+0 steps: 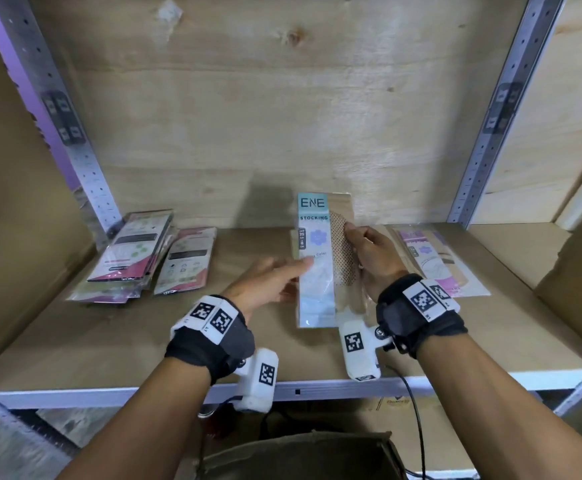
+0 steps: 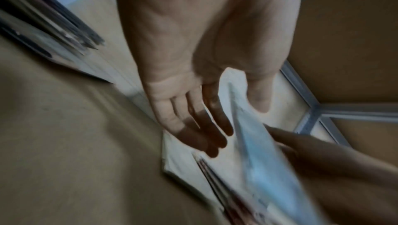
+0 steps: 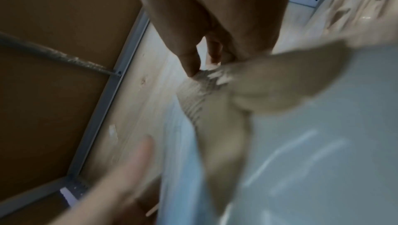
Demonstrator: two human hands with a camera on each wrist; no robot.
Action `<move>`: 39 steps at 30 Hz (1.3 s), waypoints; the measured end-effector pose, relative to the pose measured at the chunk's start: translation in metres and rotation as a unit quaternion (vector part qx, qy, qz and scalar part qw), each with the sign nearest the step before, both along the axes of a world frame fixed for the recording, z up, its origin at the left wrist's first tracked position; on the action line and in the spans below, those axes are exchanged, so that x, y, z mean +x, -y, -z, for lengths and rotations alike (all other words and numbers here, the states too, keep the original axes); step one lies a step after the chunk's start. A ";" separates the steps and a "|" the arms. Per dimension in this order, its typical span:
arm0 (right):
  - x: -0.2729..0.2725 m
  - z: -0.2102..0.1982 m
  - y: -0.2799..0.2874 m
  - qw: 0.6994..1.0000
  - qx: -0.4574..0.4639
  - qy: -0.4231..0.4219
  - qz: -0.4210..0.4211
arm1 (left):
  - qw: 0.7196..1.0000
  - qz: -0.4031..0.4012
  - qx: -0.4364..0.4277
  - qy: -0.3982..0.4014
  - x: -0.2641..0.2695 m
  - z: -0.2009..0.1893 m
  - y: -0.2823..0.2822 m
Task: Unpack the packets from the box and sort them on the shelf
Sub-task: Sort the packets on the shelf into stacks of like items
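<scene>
A blue "ENE STOCKING" packet (image 1: 317, 271) stands upright above the middle of the shelf board (image 1: 109, 341). My right hand (image 1: 355, 244) pinches it by its right edge, thumb and fingers curled on the beige stocking part (image 3: 204, 92). My left hand (image 1: 298, 278) reaches in from the left with straight fingers, the thumb resting on the packet's front. In the left wrist view the packet (image 2: 258, 160) runs between the thumb and flat fingers of that hand (image 2: 241, 118). The right hand (image 3: 204, 65) and the left hand (image 3: 120, 177) both look blurred in the right wrist view.
A stack of pink and green packets (image 1: 133, 258) lies at the shelf's left, with another pink pile (image 1: 187, 261) beside it. A purple stocking packet (image 1: 434, 261) lies flat at the right. A cardboard box (image 1: 317, 452) sits below me. Another carton (image 1: 580, 271) stands at the right.
</scene>
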State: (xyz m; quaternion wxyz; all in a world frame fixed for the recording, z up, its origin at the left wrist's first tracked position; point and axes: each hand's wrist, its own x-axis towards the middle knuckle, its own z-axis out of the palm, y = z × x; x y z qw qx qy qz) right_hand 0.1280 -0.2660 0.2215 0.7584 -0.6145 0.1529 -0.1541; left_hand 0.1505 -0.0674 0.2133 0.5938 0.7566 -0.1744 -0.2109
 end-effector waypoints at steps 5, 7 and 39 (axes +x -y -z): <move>-0.003 0.004 0.003 0.993 -0.014 -0.067 -0.092 | 0.993 -0.077 -0.023 0.088 0.000 0.003 0.007; -0.007 0.006 0.004 0.979 -0.053 -0.098 -0.171 | 0.988 -0.119 -0.049 0.081 0.003 0.001 0.005; -0.040 0.019 0.177 0.975 -0.207 -0.028 0.079 | 0.999 0.018 0.003 0.044 0.007 -0.021 0.170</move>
